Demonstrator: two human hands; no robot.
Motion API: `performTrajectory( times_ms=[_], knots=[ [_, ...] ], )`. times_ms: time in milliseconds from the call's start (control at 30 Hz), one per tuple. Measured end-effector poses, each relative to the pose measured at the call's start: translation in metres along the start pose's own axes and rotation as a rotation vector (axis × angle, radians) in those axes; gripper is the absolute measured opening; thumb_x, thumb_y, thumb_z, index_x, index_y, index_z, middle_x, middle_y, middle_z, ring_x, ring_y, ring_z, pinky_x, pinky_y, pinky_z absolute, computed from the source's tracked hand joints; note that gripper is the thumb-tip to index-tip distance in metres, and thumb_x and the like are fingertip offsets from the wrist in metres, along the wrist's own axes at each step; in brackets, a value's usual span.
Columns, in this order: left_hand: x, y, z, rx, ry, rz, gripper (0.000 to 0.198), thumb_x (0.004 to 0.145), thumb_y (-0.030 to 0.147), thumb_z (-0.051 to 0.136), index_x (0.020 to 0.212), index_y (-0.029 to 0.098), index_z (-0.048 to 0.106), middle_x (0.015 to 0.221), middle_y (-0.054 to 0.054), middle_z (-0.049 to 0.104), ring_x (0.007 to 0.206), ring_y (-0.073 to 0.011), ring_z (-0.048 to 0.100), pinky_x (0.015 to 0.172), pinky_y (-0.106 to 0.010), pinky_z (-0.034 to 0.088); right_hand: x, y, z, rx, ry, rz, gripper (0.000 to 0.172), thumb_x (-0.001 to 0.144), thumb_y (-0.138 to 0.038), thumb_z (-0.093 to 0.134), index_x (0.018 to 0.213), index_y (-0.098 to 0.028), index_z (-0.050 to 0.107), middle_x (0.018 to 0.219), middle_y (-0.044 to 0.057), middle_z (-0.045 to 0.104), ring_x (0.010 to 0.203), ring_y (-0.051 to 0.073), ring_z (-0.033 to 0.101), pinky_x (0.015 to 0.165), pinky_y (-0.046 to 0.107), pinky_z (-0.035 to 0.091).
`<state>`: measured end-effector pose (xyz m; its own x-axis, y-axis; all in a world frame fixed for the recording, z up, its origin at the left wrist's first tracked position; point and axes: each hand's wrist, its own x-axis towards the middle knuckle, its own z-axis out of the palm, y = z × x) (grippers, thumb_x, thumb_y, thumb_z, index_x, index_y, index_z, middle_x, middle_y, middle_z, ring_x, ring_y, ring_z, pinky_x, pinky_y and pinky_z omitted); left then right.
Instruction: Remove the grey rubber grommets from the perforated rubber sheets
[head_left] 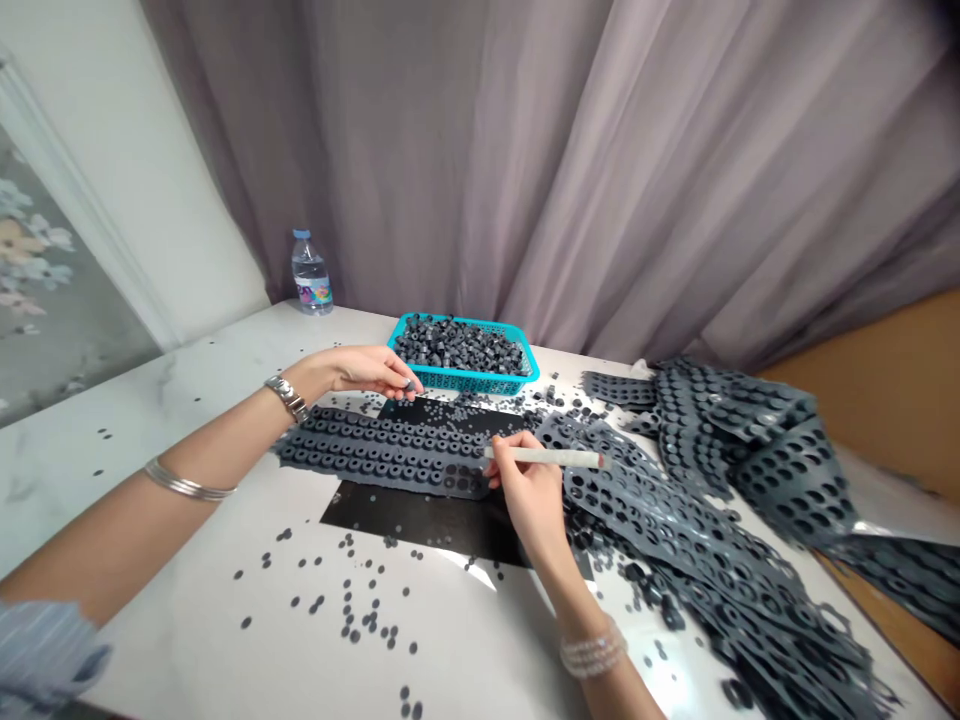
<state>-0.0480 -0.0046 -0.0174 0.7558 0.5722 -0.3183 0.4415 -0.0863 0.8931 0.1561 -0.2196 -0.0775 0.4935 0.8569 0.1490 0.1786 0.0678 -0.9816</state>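
Observation:
My left hand (371, 370) hovers near the front of the turquoise basket (529, 372). Its fingertips pinch a small dark rubber piece (409, 384), whose exact shape is hard to make out. My right hand (529, 485) grips a white pen-like stick (559, 457) with a reddish end. The stick's working tip is partly hidden by the fingers, beside the right end of a dark rubber strip (360, 455). Rows of round, ring-shaped pieces stand on this strip; a few places at its right end look flat. Under the strip lies a black sheet (405, 515).
Small dark rings (457, 345) fill the basket. Punched-out rubber sheets (675, 520) pile up on the right, with more draped sheets (780, 430) behind. Loose dark discs (367, 620) are scattered over the white table (180, 610). A water bottle (311, 280) stands at the back left.

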Motion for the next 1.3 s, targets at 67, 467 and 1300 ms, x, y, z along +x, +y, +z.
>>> performTrajectory(
  times_ms=[67,467,1300],
  knots=[
    [0.013,0.009,0.003,0.019,0.137,0.062,0.024,0.063,0.025,0.076,0.085,0.015,0.079,0.084,-0.011,0.073,0.069,-0.0138,0.062,0.067,-0.027,0.050,0.000,0.000,0.000,0.002,0.003,-0.008,0.035,0.083,-0.051,0.060,0.065,-0.022,0.050,0.054,-0.002,0.059,0.049,0.014,0.053,0.052,0.026,0.042],
    [0.081,0.043,0.014,0.070,0.745,0.342,0.057,0.073,0.010,0.064,0.130,0.014,0.061,0.086,-0.008,0.073,0.068,-0.0126,0.060,0.066,-0.025,0.045,-0.002,0.000,-0.002,-0.033,-0.020,-0.056,0.034,0.086,-0.049,0.058,0.066,-0.022,0.049,0.055,-0.002,0.057,0.051,0.014,0.053,0.052,0.025,0.041],
    [-0.033,-0.039,0.138,0.806,0.250,0.509,0.023,0.088,0.016,0.045,0.093,0.018,0.067,0.096,-0.007,0.061,0.089,-0.0178,0.058,0.081,-0.032,0.043,-0.008,0.010,0.016,-0.279,-0.228,-0.065,0.029,0.089,-0.043,0.053,0.068,-0.023,0.052,0.057,-0.002,0.062,0.054,0.017,0.059,0.056,0.026,0.043]
  ],
)
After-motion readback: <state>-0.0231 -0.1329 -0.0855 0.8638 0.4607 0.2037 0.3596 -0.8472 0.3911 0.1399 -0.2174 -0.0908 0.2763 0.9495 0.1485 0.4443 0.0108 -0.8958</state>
